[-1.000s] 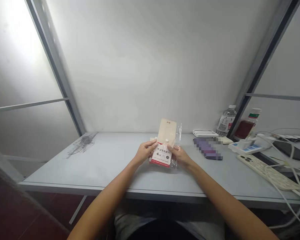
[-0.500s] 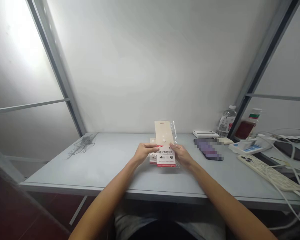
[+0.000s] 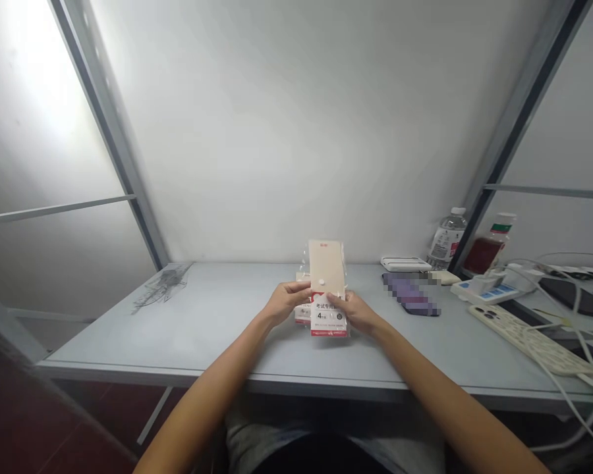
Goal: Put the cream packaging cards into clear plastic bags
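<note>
in the head view, the front packet (image 3: 327,266) stands between the two hands, over the table (image 3: 217,322) and right in front of the person. its long axis runs up and away from the person, nearly straight, with the cream end at the top and the red-edged white label at the foot. a white button (image 3: 321,282) sits about midway up its face. whether the foot touches the table, i cannot tell.

the right hand (image 3: 360,311) is the nearer one to it: its thumb lies across the label from the right side, with the other fingers out of sight behind, so the packet looks pinched about its lower half, crosswise to the long axis. the left hand (image 3: 282,304) comes in from the other side, thumb and fingers drawn close together about the rear packet (image 3: 303,315), which shows behind and to the left of the front one. its fingertips reach the front packet's left edge; whether they grip that too, i cannot tell.

the phone (image 3: 410,296) lies to the right, well apart from both hands.
</note>
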A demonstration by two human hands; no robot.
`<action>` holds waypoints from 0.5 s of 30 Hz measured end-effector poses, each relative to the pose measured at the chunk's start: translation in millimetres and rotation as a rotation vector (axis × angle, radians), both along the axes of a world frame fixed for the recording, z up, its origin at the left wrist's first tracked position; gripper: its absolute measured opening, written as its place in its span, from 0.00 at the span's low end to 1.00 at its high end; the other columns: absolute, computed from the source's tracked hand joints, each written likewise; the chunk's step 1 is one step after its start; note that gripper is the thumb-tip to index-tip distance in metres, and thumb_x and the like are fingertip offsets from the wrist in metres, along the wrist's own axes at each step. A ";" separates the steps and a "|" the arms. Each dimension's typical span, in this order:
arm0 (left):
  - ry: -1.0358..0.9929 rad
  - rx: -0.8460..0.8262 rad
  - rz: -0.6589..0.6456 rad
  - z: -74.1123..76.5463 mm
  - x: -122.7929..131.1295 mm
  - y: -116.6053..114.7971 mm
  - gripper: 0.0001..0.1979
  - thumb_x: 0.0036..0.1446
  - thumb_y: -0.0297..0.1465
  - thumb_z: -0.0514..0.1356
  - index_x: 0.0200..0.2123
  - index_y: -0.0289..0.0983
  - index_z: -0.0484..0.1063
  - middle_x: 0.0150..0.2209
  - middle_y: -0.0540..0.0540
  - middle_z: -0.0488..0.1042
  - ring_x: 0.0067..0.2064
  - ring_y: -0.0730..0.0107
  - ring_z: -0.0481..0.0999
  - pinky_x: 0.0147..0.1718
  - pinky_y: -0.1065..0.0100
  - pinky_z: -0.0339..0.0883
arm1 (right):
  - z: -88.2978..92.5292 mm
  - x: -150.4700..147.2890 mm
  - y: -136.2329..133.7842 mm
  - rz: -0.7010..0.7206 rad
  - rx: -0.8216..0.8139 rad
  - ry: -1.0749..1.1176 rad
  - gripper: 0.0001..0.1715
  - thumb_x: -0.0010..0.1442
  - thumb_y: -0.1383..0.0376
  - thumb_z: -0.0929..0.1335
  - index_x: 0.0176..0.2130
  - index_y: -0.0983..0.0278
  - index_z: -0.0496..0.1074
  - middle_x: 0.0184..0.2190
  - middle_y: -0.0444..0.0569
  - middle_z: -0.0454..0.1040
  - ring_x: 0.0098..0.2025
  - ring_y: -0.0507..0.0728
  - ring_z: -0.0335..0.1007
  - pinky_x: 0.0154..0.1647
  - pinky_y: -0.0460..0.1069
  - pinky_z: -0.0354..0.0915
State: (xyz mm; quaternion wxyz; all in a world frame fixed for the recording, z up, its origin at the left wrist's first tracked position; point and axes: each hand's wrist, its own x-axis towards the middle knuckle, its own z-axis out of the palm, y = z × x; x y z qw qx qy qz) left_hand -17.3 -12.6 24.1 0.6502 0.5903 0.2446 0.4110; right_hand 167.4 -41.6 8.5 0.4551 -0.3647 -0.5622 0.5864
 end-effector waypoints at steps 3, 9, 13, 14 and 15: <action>0.049 -0.025 0.105 -4.9 -0.7 5.9 0.22 0.38 0.35 0.68 0.38 0.31 0.75 0.37 0.39 0.76 0.37 0.63 0.74 0.42 0.60 0.65 | 2.5 -1.0 -2.3 0.010 0.015 -0.043 0.26 0.48 0.52 0.69 0.42 0.66 0.71 0.39 0.55 0.75 0.39 0.61 0.72 0.40 0.55 0.67; 0.135 0.068 0.234 -2.9 -0.9 3.9 0.34 0.38 0.36 0.68 0.51 0.33 0.67 0.29 0.44 0.76 0.30 0.68 0.74 0.33 0.64 0.69 | 1.8 -2.2 -0.4 -0.038 0.032 -0.096 0.27 0.49 0.52 0.69 0.44 0.65 0.71 0.40 0.54 0.75 0.41 0.62 0.72 0.42 0.56 0.66; 0.042 0.077 0.276 4.8 -3.1 -1.3 0.40 0.48 0.43 0.60 0.61 0.40 0.47 0.29 0.46 0.75 0.25 0.72 0.74 0.28 0.68 0.69 | 0.9 -1.4 0.2 -0.080 0.046 -0.118 0.27 0.48 0.51 0.69 0.43 0.66 0.72 0.38 0.54 0.76 0.39 0.62 0.72 0.41 0.55 0.66; 0.007 0.043 0.276 6.0 -4.0 -1.3 0.39 0.50 0.45 0.57 0.62 0.41 0.44 0.31 0.45 0.75 0.25 0.72 0.74 0.27 0.68 0.69 | 1.3 -1.2 -0.3 -0.080 0.050 -0.121 0.27 0.48 0.51 0.69 0.42 0.66 0.72 0.38 0.54 0.76 0.39 0.62 0.72 0.40 0.55 0.67; -0.020 0.003 0.257 6.7 -4.9 -0.7 0.38 0.51 0.46 0.56 0.61 0.42 0.44 0.32 0.45 0.75 0.25 0.72 0.74 0.27 0.68 0.68 | 1.9 -1.1 -1.0 -0.073 0.051 -0.122 0.26 0.48 0.51 0.69 0.41 0.67 0.72 0.38 0.55 0.76 0.39 0.62 0.72 0.40 0.55 0.67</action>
